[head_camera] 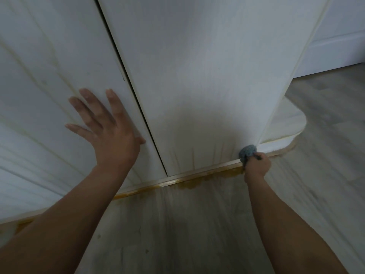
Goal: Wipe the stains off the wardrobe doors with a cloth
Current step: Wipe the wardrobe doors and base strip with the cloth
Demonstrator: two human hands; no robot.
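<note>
Two white wardrobe doors fill the head view, the left door (49, 76) and the right door (197, 66), split by a dark gap. Brown drip stains (193, 157) streak the right door near its bottom edge. My left hand (106, 127) presses flat on the left door, fingers spread and straight, thumb at the door's edge. My right hand (256, 165) grips a bunched blue-grey cloth (247, 151) against the right door's bottom right corner.
A gold metal rail (177, 179) runs under the doors, with brown liquid (189, 184) pooled along it on the pale wood floor (197, 224). A rounded cream base shelf (286, 123) juts out right of the wardrobe. White wall and skirting (335, 52) lie beyond.
</note>
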